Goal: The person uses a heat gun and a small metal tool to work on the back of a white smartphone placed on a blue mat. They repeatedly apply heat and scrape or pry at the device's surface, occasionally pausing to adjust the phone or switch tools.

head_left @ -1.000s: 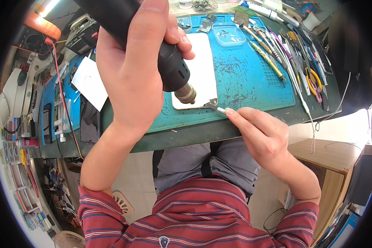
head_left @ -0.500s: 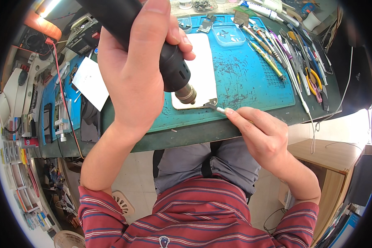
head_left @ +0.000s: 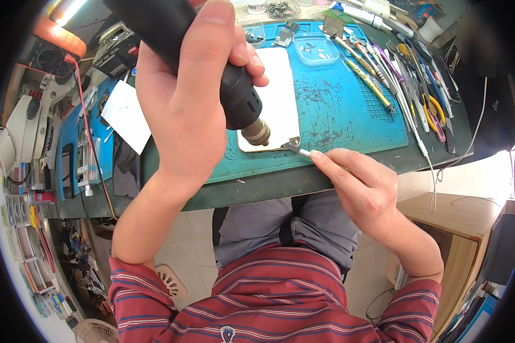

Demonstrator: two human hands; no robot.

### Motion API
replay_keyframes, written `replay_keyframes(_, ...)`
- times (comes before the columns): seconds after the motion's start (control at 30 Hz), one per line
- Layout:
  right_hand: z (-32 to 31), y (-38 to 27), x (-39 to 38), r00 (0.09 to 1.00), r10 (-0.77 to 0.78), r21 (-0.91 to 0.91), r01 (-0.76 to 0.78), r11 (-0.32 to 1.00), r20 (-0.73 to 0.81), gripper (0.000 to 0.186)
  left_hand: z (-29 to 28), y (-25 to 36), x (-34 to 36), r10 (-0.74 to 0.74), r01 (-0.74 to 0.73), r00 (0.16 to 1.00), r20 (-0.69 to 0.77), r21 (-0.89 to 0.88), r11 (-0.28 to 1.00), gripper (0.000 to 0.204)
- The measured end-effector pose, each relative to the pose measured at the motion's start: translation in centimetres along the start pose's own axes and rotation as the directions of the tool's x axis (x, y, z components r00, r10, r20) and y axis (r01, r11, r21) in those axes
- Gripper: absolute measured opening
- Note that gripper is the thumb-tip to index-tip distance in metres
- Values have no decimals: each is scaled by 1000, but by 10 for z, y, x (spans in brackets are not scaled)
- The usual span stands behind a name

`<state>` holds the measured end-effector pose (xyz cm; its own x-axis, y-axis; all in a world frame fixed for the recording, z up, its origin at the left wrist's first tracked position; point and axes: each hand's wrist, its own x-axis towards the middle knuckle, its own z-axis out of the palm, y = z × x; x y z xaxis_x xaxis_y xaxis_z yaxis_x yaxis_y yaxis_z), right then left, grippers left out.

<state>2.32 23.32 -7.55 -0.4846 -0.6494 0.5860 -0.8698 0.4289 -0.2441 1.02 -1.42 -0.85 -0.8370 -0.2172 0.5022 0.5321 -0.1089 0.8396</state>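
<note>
My left hand (head_left: 191,108) is wrapped round a black hot air gun (head_left: 241,102), its metal nozzle pointing down at the near edge of a white phone-shaped panel (head_left: 279,97). The panel lies on a blue work mat (head_left: 337,126). In my right hand (head_left: 363,183) is a thin scraper knife (head_left: 303,151), pinched near its pale handle. Its dark blade rests at the panel's near right corner, beside a small dark camera-like part (head_left: 294,140). The nozzle is slightly left of the blade and above the panel. Part of the panel is hidden behind the hot air gun and my left fingers.
A clear tray (head_left: 316,50) of small shards sits at the mat's far side. Several screwdrivers, tweezers and yellow-handled pliers (head_left: 435,108) crowd the right. A white paper (head_left: 126,117) and a multimeter (head_left: 43,54) are at the left. A thin white cable (head_left: 435,188) hangs over the desk edge.
The hot air gun's nozzle has shifted very slightly left and down. My right hand and the scraper knife stay almost in place.
</note>
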Motion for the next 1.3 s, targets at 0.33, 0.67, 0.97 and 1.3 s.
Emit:
replay_keyframes(0.33,1,1,-1,1000,4,12,-3,1000,-14,44,28,18,-2,-59,32,965,-254,-110,993,41)
replay_keyframes(0.67,0,-1,0,1000,17,17,-17,1000,-7,44,6,6,1,1,-1,1000,-24,-6,1000,41)
replay_keyframes(0.97,2,0,0,1000,15,27,-15,1000,-13,45,29,27,1,-178,133,958,-226,-200,971,39)
replay_keyframes(1.3,2,0,-1,1000,-14,3,14,1000,-4,49,28,29,0,-185,138,958,-220,-213,967,38)
